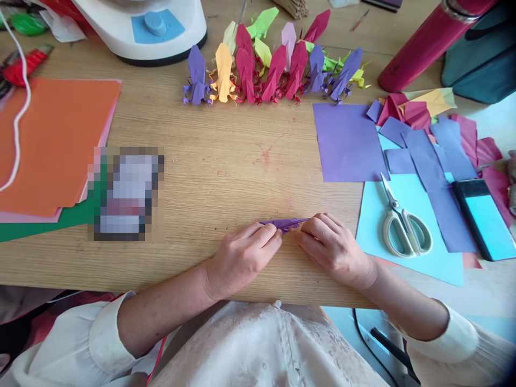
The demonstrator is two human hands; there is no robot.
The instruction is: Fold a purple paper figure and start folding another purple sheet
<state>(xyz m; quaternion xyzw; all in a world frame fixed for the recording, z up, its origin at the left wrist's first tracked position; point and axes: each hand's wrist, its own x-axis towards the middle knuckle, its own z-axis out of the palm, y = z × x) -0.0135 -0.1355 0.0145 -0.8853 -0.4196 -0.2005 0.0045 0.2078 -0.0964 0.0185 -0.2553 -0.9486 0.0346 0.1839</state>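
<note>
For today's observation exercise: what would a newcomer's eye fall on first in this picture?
Probably the row of coloured folded paper figures standing at the table's far edge. Next, the left hand and right hand pinching a narrow purple folded paper near the front edge, with scissors on light blue paper to the right.

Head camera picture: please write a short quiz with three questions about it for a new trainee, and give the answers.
1. True or false: the scissors lie on the light blue sheet.
2. What do the left hand and right hand pinch between them?
3. Which lies farther from the person: A, the row of folded paper figures, or B, the purple square sheet?

Key
1. True.
2. A narrow folded purple paper, flat on the wooden table.
3. A.
</note>
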